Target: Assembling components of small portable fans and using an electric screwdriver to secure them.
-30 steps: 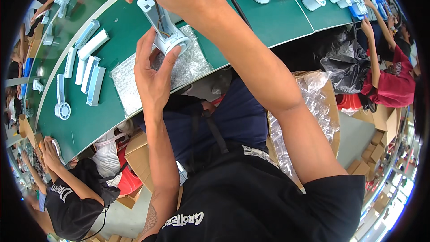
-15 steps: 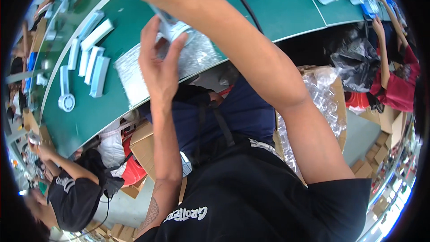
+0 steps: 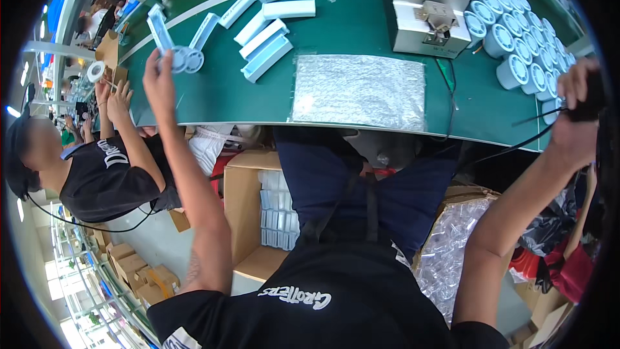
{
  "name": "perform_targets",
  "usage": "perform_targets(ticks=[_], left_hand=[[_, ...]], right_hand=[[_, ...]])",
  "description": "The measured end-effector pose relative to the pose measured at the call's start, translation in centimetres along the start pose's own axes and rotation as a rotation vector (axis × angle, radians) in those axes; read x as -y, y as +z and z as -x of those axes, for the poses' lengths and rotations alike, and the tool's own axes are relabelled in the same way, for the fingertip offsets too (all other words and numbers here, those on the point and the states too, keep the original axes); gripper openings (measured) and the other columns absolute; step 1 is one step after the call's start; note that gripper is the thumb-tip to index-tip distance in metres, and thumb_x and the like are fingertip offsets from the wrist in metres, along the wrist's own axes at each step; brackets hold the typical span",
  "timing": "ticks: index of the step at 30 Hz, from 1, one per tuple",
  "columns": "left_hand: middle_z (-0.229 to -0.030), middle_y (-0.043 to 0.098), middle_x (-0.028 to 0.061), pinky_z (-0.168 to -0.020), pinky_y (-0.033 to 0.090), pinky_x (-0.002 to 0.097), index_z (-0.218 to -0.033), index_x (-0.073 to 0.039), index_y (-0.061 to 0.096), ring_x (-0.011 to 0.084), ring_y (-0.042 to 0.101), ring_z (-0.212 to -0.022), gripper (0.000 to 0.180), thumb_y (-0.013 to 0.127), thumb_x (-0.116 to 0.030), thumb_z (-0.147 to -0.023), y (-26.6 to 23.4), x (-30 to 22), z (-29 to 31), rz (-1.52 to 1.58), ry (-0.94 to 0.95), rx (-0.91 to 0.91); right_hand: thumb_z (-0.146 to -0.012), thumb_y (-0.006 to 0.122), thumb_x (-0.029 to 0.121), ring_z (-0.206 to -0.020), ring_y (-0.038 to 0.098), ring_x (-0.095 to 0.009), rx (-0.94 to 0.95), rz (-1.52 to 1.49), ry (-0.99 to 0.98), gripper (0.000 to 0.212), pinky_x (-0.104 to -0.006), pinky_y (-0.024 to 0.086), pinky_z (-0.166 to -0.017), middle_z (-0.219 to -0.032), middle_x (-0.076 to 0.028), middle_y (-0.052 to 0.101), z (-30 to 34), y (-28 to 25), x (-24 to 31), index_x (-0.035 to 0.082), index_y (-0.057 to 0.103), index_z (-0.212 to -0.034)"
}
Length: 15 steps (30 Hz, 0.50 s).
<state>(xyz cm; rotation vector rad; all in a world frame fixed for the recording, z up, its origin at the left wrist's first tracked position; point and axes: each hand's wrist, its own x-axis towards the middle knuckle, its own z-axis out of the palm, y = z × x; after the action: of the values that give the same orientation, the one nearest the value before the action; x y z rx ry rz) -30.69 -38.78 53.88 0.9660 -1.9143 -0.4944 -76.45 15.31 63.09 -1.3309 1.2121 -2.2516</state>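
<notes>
At the table's left side, my left hand (image 3: 159,81) pinches the round end of a long light blue plastic part (image 3: 160,31), which looks slightly blurred. Right beside it lies a similar part with a round, slotted end (image 3: 192,61), the two ends overlapping in view. Far to the right, my right hand (image 3: 571,100) is closed around a black corded thing (image 3: 589,98), partly lost in the dark rim of the picture. Black cables (image 3: 526,142) run from that hand toward the table edge.
Several light blue and white long housings (image 3: 268,58) lie left of centre. A bubble-wrap sheet (image 3: 358,90) covers the table's front. Behind it stands a metal fixture (image 3: 429,16); many round blue-white cups (image 3: 513,71) fill the right. Cardboard boxes (image 3: 248,220) flank my legs; a co-worker (image 3: 106,168) sits left.
My hands, close together over the bubble wrap before, are now far apart. The left has gone left with a light blue part, now beside the similar one; the right has swung far right.
</notes>
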Motion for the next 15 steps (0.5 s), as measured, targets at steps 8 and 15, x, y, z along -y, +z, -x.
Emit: perform_targets(ticks=[8,15], left_hand=[[-0.142,0.058,0.0216,-0.104,0.049,0.0505,-0.134,-0.019,0.069,0.0394,0.059,-0.128,0.052,0.073,-0.051,-0.092,5.2,0.0,-1.8,-0.596,0.452,0.053],[-0.138,0.061,0.0206,-0.103,0.048,0.0505,-0.137,-0.012,0.065,0.0397,0.063,-0.122,0.051,0.074,-0.037,-0.093,4.8,4.6,-3.4,-0.890,0.435,-0.022]], right_hand=[[-0.111,0.049,0.038,-0.068,0.055,-0.017,-0.286,0.269,0.034,0.049,-0.0321,0.047,-0.065,-0.099,-0.013,0.066,2.3,7.4,-6.8,-0.007,0.056,-0.130],[-0.102,0.068,0.022,-0.090,0.065,-0.020,-0.431,0.686,-0.221,0.032,-0.0324,0.055,-0.083,-0.114,-0.012,0.067,2.5,8.5,-9.2,-0.002,0.063,-0.122]])
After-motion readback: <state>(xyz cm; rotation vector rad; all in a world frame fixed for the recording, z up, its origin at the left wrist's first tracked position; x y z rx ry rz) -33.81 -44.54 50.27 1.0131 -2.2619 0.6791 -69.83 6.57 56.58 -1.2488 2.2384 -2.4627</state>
